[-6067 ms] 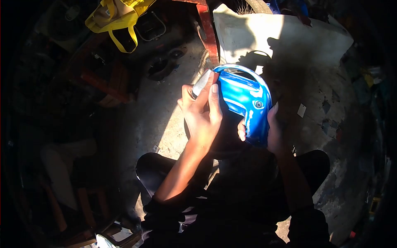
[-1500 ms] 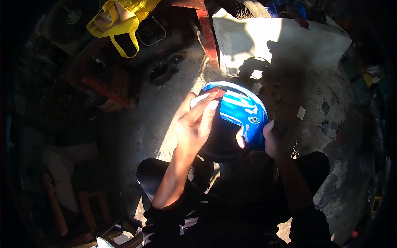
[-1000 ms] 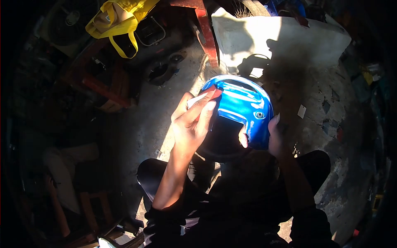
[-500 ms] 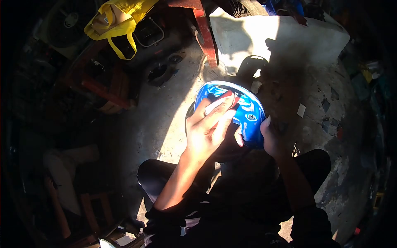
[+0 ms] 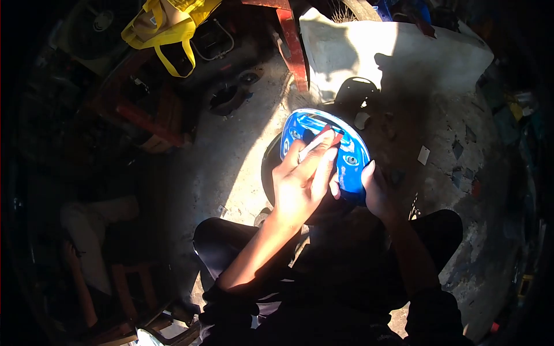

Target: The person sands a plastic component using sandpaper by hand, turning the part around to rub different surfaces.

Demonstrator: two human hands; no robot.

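Observation:
A glossy blue curved shell-like part [image 5: 354, 177], with a pale rim and several round holes, sits tilted above my lap. My right hand [image 5: 378, 193] grips its right edge, thumb on the near face and the other fingers hidden behind. Pinched in the fingers of my left hand [image 5: 297, 187] is a folded piece of sandpaper [image 5: 314, 143], white on one side and reddish on the other. It lies against the inner face of the blue part, near the middle. The exact kind of the blue part cannot be made out.
A yellow bag [image 5: 173, 39] lies at the upper left beside a red metal frame [image 5: 294, 55]. A pale sheet-covered block [image 5: 398, 57] stands ahead. Small flat scraps [image 5: 423, 155] lie on the sunlit and shaded floor. At the left, in shadow, another person's arm [image 5: 81, 282] shows.
My left hand has moved a little right and down with the sandpaper across the blue part. More of the part's left side now shows. My right hand keeps its grip.

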